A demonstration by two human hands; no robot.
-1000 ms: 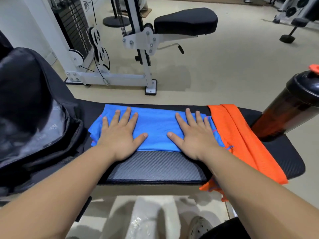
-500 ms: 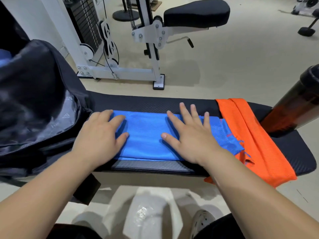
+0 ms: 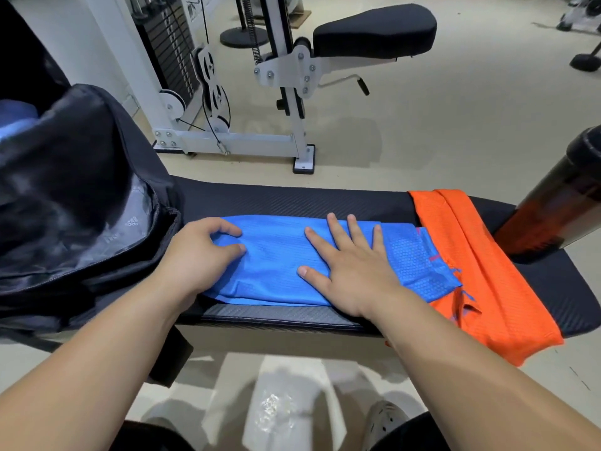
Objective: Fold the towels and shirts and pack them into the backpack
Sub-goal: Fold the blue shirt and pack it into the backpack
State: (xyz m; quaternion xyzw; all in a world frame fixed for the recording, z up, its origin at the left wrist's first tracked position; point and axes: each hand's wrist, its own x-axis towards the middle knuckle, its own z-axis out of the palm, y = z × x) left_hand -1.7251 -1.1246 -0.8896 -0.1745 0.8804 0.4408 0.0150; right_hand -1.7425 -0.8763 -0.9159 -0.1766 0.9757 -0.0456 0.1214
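Fingers (image 3: 227, 230) of the left hand (image 3: 201, 255), flat a second ago, now curl and pinch the left end of the blue shirt (image 3: 276, 265). Those of the right hand (image 3: 354, 271) stay spread, pressing it onto the bench (image 3: 292, 196) — smoothing looks finished, and a crosswise fold probably comes next, before packing into the open backpack (image 3: 81, 206) just beside.

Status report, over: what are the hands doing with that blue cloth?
Left hand grips left end of blue shirt; right hand flat on it. Shirt folded on bench, backpack open beside. Orange shirt under its right end.
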